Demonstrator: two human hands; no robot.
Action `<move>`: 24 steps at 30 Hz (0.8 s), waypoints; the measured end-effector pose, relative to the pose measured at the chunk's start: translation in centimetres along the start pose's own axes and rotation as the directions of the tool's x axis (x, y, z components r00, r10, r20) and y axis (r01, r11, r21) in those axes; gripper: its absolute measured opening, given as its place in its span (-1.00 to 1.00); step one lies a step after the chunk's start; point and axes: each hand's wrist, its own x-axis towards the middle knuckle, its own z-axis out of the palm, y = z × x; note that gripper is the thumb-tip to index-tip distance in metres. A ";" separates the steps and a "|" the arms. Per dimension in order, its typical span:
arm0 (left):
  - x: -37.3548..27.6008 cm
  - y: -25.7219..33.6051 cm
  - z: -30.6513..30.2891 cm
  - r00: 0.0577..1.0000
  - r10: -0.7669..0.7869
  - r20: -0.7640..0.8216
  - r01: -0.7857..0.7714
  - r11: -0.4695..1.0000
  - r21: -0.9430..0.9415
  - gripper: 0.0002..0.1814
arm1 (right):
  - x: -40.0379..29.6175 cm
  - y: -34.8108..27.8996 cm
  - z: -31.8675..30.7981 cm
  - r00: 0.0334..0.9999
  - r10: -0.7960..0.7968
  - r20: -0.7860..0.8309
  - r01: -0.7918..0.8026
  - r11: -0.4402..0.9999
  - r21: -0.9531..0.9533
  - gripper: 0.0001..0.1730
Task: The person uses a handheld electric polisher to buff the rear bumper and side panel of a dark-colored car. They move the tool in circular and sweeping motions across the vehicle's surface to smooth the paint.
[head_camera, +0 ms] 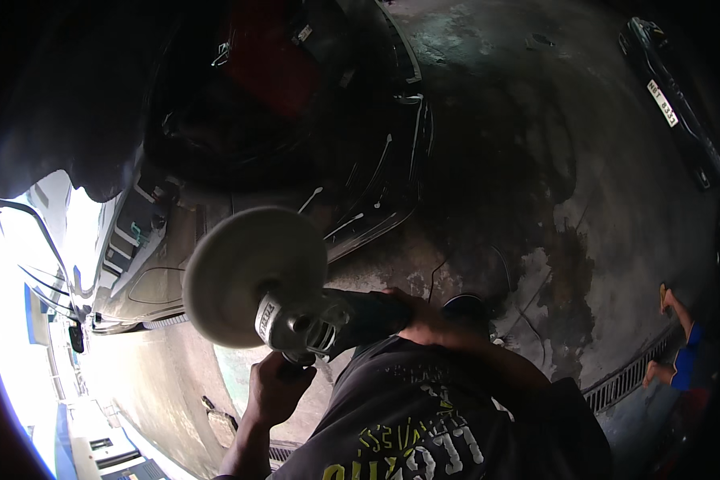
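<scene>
A rotary polisher (pixel 303 324) with a metal gear head and a dark body is held across my front. My right hand (pixel 417 318) is wrapped around the rear of its body. My left hand (pixel 279 387) grips the side handle below the head. A large round, pale polishing pad (pixel 240 264) faces away from me, its surface blurred. Just beyond the pad stands a dark, glossy car (pixel 360 174), with thin streaks of light on its bodywork. Whether pad and paint touch I cannot tell.
Cables (pixel 531 327) lie on the stained concrete floor (pixel 492 150). A drain grate (pixel 627 366) crosses it at the right, near another person's legs (pixel 678 312). Another car's bumper (pixel 672 114) with a licence plate is at the upper right. A lighter car (pixel 156 288) stands left, towards bright daylight.
</scene>
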 end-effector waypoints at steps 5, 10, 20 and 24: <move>-3.9 -5.0 -1.0 0.999 -0.004 0.032 0.004 1.000 -0.014 -0.70 | -3.6 1.5 6.0 0.987 -0.128 0.092 0.103 0.966 0.237 0.06; -7.2 -6.1 -1.5 0.992 0.053 0.118 -0.059 0.997 0.048 -0.71 | -7.9 3.9 13.1 0.987 -0.160 -0.016 0.160 0.967 0.199 0.12; -16.1 -9.7 -0.7 0.954 -0.127 0.272 0.129 0.992 0.010 -0.65 | -18.7 -0.2 19.2 0.995 -0.071 0.075 0.059 0.988 0.146 0.12; -18.0 -12.8 -0.5 0.941 -0.153 0.303 0.159 0.987 0.005 -0.64 | -21.3 -0.8 20.2 0.999 -0.031 0.020 0.026 0.975 0.221 0.30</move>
